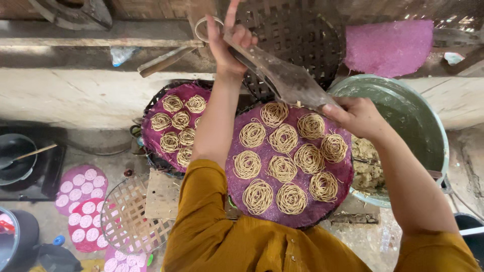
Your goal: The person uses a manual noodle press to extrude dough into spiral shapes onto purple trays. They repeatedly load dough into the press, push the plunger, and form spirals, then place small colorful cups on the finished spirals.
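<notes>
Metal noodle press (pixel 282 75) in both hands

A long metal press (pixel 282 75) with a dull, dough-smeared surface is held tilted above a round purple mat (pixel 339 174). Eleven coiled noodle nests (pixel 283 138) lie in rows on that mat.

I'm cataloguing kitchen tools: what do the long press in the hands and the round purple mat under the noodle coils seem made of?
Long press: apparently dull grey metal, scuffed and smeared with dough. Round purple mat: probably woven cloth or fibre; its surface looks coarse and matte, with a ragged edge.
</notes>
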